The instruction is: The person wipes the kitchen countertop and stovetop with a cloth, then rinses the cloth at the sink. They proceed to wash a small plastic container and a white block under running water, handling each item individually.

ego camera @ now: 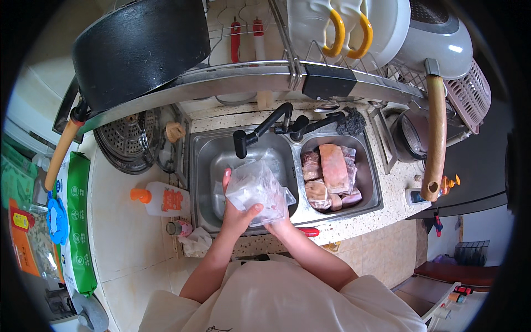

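Both my hands hold a translucent plastic bag over the left sink basin. My left hand grips its left side, with the thumb across the front. My right hand supports the bag's lower right, its fingers mostly hidden. What the bag contains cannot be told. A small clear plastic tray shows beside the bag. Several pieces of raw meat with skin lie in the right basin. Above the left basin hangs the spout of a black faucet.
A steel rack crosses above the sink, holding a black pot and a light pan with a protruding wooden handle. A white bottle with an orange cap stands left of the sink. A red-handled tool lies at the front edge.
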A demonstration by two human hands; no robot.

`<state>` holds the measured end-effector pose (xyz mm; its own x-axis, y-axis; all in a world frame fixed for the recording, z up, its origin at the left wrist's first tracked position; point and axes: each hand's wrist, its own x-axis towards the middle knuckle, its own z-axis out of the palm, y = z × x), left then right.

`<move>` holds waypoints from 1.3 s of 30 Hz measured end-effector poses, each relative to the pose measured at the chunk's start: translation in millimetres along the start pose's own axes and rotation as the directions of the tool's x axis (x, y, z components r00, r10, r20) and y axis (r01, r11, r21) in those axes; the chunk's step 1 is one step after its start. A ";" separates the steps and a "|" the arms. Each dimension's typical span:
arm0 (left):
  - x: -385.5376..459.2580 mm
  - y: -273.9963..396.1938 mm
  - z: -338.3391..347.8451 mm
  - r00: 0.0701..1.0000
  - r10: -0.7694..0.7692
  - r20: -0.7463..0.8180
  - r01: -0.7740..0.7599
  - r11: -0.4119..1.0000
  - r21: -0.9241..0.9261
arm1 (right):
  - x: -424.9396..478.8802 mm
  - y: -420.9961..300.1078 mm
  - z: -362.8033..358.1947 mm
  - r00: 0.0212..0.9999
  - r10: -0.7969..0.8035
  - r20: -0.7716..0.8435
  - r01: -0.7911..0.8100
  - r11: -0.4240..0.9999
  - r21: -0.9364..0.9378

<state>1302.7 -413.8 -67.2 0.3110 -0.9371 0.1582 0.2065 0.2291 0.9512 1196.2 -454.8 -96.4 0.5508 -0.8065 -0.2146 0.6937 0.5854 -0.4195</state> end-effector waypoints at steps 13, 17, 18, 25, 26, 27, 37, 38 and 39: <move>-1.3 33.5 14.4 0.919 0.382 0.094 -0.393 0.885 0.250 | -12.9 -27.4 22.5 0.985 -0.140 0.102 0.173 0.745 -0.644; -9.7 28.2 12.0 0.937 0.321 0.139 -0.345 0.913 0.216 | -7.7 -47.0 33.7 0.979 0.153 0.133 -0.124 0.971 -0.204; -11.9 26.5 11.9 0.935 0.309 0.173 -0.336 0.928 0.158 | -5.7 -52.7 35.7 0.958 0.234 0.165 -0.203 0.962 -0.183; -6.5 26.0 15.0 0.937 0.336 0.090 -0.347 0.924 0.160 | 5.0 -51.5 59.0 0.922 0.326 0.211 -0.366 0.911 0.189; -5.9 27.2 17.4 0.940 0.333 0.072 -0.340 0.931 0.129 | 5.0 -48.6 62.8 0.920 0.347 0.180 -0.389 0.858 0.334; -4.7 28.6 19.5 0.942 0.330 0.055 -0.334 0.937 0.099 | 5.4 -46.6 66.0 0.933 0.312 0.177 -0.353 0.889 0.291; 0.9 30.9 16.2 0.958 0.288 0.015 -0.283 0.930 0.236 | 12.7 -55.7 53.8 0.982 0.178 0.069 -0.161 0.966 -0.201; 0.5 29.0 17.2 0.960 0.281 0.009 -0.279 0.947 0.158 | 14.9 -58.2 51.0 0.985 0.170 0.043 -0.150 0.946 -0.289; -0.4 27.2 18.0 0.963 0.268 0.003 -0.268 0.962 0.055 | 17.0 -60.7 48.4 0.984 0.155 0.089 -0.106 0.906 -0.409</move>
<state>1291.4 -411.9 -36.7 0.3519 -0.8422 0.4086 0.0639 0.4571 0.8871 1185.9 -500.2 -31.9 0.6912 -0.6952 -0.1975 0.3806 0.5825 -0.7182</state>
